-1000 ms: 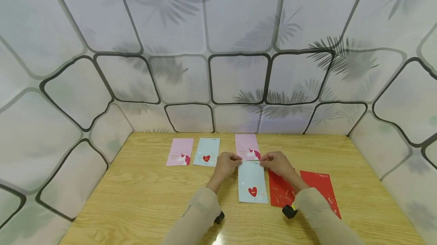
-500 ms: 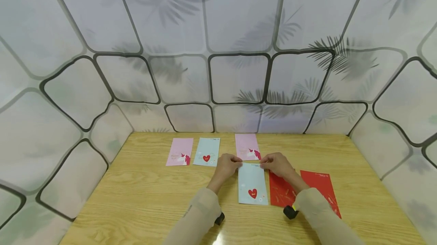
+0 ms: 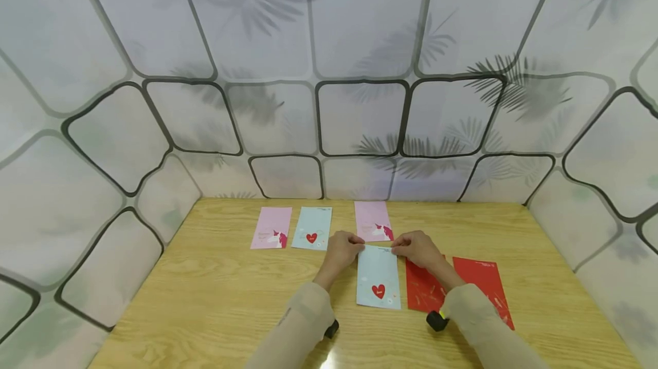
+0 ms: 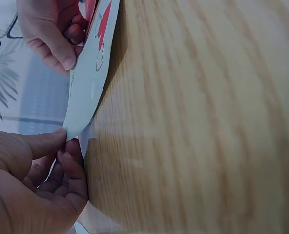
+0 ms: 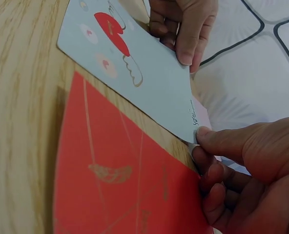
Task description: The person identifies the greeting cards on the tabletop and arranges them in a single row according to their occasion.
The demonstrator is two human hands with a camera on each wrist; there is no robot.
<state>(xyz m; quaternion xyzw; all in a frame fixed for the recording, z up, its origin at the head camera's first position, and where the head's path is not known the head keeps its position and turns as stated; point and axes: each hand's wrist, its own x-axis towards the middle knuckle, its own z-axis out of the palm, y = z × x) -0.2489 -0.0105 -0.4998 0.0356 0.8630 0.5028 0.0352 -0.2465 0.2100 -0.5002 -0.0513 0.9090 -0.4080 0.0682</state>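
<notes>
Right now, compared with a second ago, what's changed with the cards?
The held blue card shifted slightly nearer, its near edge swinging a touch left. Nothing was newly grasped or released: the left hand and right hand still pinch its far corners. The two pink cards, two red cards and other blue card stayed put.

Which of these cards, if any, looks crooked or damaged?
The rightmost red card looks slightly askew: its top edge slopes in the head view, while that of the leftmost pink card is nearly level. No clear damage shows.
</notes>
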